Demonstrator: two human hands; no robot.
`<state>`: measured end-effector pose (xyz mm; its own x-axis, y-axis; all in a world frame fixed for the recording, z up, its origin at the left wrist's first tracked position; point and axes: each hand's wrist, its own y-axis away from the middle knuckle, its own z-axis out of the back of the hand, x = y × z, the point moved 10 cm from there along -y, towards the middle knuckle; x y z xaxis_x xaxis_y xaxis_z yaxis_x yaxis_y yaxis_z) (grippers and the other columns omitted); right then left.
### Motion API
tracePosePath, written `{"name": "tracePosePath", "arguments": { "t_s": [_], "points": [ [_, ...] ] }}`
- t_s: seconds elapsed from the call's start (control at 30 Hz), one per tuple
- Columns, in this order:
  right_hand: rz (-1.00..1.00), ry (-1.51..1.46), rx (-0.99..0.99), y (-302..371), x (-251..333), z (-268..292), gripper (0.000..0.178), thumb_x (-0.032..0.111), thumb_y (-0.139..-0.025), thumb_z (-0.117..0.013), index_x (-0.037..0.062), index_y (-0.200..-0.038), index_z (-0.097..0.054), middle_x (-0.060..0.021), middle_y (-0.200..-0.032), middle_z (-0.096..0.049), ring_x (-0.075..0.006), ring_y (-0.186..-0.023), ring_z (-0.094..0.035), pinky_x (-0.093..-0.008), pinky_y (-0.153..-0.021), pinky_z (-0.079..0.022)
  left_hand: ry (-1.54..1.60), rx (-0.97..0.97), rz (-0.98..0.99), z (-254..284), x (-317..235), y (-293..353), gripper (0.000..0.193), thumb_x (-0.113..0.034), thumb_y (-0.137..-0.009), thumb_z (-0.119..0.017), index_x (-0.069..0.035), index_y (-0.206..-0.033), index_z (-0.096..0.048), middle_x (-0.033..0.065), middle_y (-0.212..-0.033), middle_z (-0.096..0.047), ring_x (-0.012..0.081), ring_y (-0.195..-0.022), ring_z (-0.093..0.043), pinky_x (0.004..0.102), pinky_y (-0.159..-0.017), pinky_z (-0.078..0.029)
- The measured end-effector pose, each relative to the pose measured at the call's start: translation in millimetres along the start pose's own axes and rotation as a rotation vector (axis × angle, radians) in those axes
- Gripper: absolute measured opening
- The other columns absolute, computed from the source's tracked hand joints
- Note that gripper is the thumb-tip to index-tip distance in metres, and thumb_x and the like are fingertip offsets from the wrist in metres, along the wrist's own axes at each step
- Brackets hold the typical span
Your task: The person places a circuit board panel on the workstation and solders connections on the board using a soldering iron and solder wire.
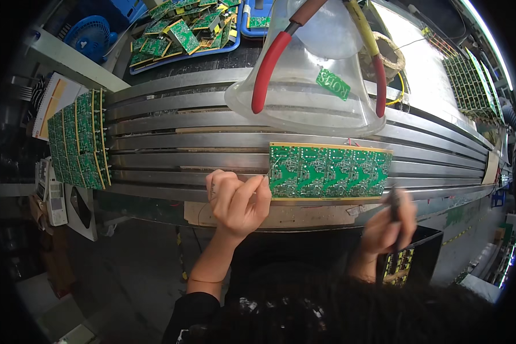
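A green circuit board panel (329, 172) with yellowish edge strips is held level over the slatted metal bench. My left hand (238, 200) is closed at the panel's left end, thumb and fingers pinching its edge. By the lower right corner of the panel, my right hand (390, 226) grips a dark pen-like tool (394, 206). Motion smears this hand and the tool, so the tool's exact kind and whether it touches the panel cannot be told.
A clear plastic hood (304, 106) with red-sleeved arms (269, 74) hangs beyond the panel. More board panels (79, 140) stand at left. A blue tray (212, 49) heaped with small boards lies at the back. Metal slats (195, 140) span the bench. Further panels (470, 86) stand far right.
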<state>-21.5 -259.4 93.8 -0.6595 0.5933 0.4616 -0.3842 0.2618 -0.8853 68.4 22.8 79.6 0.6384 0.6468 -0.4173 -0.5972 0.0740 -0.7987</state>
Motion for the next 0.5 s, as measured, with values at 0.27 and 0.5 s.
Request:
{"name": "tracePosePath", "arguments": {
  "t_s": [0.27, 0.5],
  "points": [
    [-0.102, 0.291, -0.041, -113, -71, -28, 0.036, 0.004, -0.096, -0.052, 0.0004, -0.128, -0.068, -0.0154, -0.110, -0.072, -0.0213, -0.096, -0.064, -0.0350, -0.089, -0.049, 0.046, -0.035, 0.021, 3, 5, 8, 0.023, 0.004, -0.076, -0.081, -0.008, -0.095, -0.075, -0.0004, -0.077, -0.048, 0.0185, -0.069, -0.045, 0.0345, -0.070, -0.044],
    [-0.134, 0.363, 0.180, -77, -40, -32, 0.031, 0.003, -0.087, -0.062, -0.0020, -0.116, -0.072, -0.0162, -0.102, -0.073, -0.0237, -0.088, -0.064, -0.0366, -0.085, -0.052, 0.056, 0.025, 0.020, 4, 9, 12, 0.022, 0.006, -0.074, -0.078, -0.007, -0.091, -0.074, -0.0011, -0.076, -0.049, 0.0179, -0.068, -0.046, 0.0339, -0.069, -0.045]
  ]
}}
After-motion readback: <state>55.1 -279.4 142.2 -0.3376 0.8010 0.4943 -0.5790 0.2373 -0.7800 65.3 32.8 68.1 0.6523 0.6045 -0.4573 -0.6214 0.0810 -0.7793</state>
